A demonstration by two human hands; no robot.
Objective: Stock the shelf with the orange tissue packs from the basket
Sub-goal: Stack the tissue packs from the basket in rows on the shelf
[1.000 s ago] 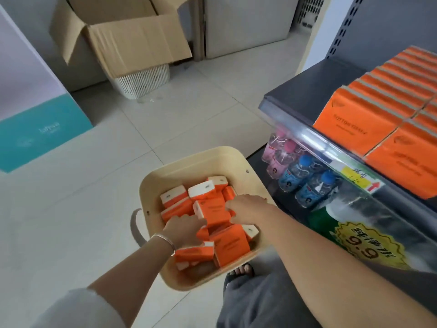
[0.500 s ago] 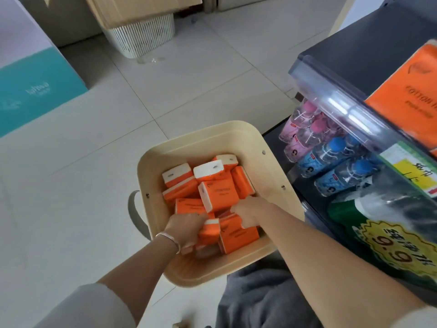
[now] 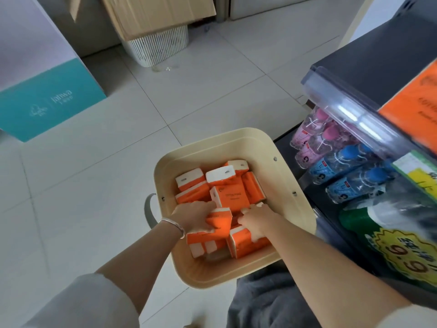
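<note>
the pale tiled floor (image 3: 94, 209) carries the cream basket (image 3: 279, 185), directly under the left hand (image 3: 194, 218) and right hand (image 3: 256, 223). well beyond the left hand stand a teal-and-white box (image 3: 47, 100) and a white lattice bin (image 3: 158, 48). right of the right hand, the dark shelf (image 3: 378, 55) bears orange tissue packs (image 3: 411, 114); its lower level holds pink-capped bottles (image 3: 316, 136) and blue-capped bottles (image 3: 350, 166).

Orange-and-white tissue packs (image 3: 233, 201) in a cream basket (image 3: 220, 138), a teal-and-white box (image 3: 47, 102) at ten o'clock, pink- and blue-capped bottles (image 3: 331, 147) at three, a white latticed bin (image 3: 158, 47) at twelve.
</note>
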